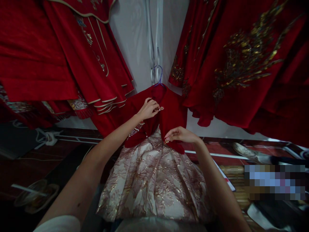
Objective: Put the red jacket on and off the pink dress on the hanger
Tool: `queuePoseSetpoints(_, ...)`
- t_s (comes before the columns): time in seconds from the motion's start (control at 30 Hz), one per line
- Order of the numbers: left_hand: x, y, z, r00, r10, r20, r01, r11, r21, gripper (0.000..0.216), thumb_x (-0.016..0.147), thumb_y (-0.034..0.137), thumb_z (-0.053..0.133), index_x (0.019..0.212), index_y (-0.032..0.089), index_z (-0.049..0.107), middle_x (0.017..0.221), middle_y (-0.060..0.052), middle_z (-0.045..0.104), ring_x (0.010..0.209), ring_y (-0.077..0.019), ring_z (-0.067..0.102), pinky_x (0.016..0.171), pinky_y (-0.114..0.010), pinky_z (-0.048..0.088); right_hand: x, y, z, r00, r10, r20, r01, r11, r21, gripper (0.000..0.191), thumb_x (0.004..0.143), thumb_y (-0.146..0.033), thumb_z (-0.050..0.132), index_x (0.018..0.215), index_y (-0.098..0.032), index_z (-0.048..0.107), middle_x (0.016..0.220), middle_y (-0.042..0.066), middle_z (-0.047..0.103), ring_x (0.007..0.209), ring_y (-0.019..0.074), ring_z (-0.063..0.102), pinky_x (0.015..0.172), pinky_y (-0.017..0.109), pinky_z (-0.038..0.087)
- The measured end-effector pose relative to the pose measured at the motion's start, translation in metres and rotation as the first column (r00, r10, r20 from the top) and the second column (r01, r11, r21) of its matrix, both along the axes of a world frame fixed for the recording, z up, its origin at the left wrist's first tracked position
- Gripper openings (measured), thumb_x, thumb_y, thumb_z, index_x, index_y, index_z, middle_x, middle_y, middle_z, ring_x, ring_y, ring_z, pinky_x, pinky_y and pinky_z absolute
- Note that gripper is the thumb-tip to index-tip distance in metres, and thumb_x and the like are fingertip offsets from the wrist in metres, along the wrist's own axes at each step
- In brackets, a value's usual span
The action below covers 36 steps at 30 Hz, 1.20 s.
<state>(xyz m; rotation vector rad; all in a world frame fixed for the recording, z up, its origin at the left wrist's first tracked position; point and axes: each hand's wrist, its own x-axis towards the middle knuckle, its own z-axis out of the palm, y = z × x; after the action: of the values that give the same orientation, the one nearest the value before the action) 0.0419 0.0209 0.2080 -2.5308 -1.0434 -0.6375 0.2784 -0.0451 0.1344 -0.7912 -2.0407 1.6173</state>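
Observation:
A small red velvet jacket (172,109) hangs on a purple hanger (159,77) over a cream and gold brocade skirt (152,177). My left hand (148,109) is closed on the jacket's front edge near a pearl clasp (160,109). My right hand (180,134) pinches the jacket's lower front edge, where another small beaded fastening shows at the fingertips. Beaded trim runs along the jacket's left side under my left forearm.
Red embroidered garments (241,61) hang close on the right, and more red robes (60,54) on the left. A white wall (142,38) is behind. A plastic cup with a straw (36,196) lies lower left. A shoe (248,154) shows at right.

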Motion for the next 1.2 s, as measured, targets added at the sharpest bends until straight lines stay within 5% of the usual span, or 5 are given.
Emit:
queuePoseSetpoints(0.43, 0.01, 0.001, 0.004, 0.975, -0.052, 0.217, 0.083, 0.988, -0.134, 0.012, 0.076, 0.018, 0.057, 0.078, 0.027, 0.066, 0.065, -0.001, 0.058, 0.082, -0.0201, 0.06, 0.112, -0.043, 0.016, -0.004, -0.001, 0.001, 0.997, -0.06, -0.043, 0.06, 0.998, 0.003, 0.031, 0.067, -0.039, 0.073, 0.091, -0.019, 0.071, 0.089, 0.005, 0.072, 0.082, 0.0162, 0.065, 0.082, 0.032, 0.05)
queuePoseSetpoints(0.67, -0.002, -0.009, 0.003, 0.996, 0.069, 0.064, -0.061, 0.992, -0.114, 0.026, 0.087, 0.022, 0.04, 0.103, 0.017, 0.06, 0.088, -0.01, 0.061, 0.095, -0.024, 0.057, 0.105, -0.045, 0.022, -0.01, -0.003, 0.002, 0.999, -0.003, -0.052, 0.004, 1.0, 0.024, 0.033, 0.073, -0.038, 0.068, 0.098, -0.017, 0.067, 0.091, 0.005, 0.069, 0.082, 0.0138, 0.063, 0.08, 0.031, 0.051)
queuePoseSetpoints(0.8, -0.018, -0.014, 0.004, 0.983, 0.177, -0.048, -0.176, 0.984, 0.019, 0.035, 0.088, 0.021, 0.036, 0.116, 0.012, 0.054, 0.099, -0.016, 0.059, 0.1, -0.0287, 0.055, 0.1, -0.048, 0.026, -0.033, 0.017, 0.02, 0.958, -0.18, -0.224, 0.21, 0.97, 0.119, 0.036, 0.075, -0.038, 0.067, 0.105, -0.019, 0.062, 0.101, 0.007, 0.066, 0.093, 0.0156, 0.061, 0.088, 0.034, 0.05)
queuePoseSetpoints(1.0, -0.037, -0.02, 0.019, 0.893, 0.443, 0.076, -0.448, 0.891, 0.07, 0.058, 0.085, 0.005, 0.027, 0.142, 0.02, 0.028, 0.123, -0.019, 0.046, 0.108, -0.0278, 0.054, 0.094, -0.044, 0.038, -0.096, 0.077, 0.032, 0.698, -0.628, -0.346, 0.707, 0.682, 0.187, 0.054, 0.084, -0.036, 0.051, 0.132, -0.013, 0.039, 0.128, 0.018, 0.052, 0.118, 0.0224, 0.052, 0.099, 0.038, 0.043)
queuePoseSetpoints(1.2, -0.061, -0.013, 0.059, 0.696, 0.716, 0.06, -0.713, 0.698, -0.06, 0.049, 0.081, 0.003, 0.035, 0.128, 0.006, 0.045, 0.11, -0.022, 0.054, 0.101, -0.0295, 0.058, 0.088, -0.041, 0.046, -0.089, 0.098, 0.026, 0.496, -0.844, -0.201, 0.777, 0.329, 0.537, 0.076, 0.088, -0.045, 0.04, 0.141, 0.005, 0.018, 0.147, 0.028, 0.023, 0.139, 0.0337, 0.019, 0.111, 0.047, 0.021)
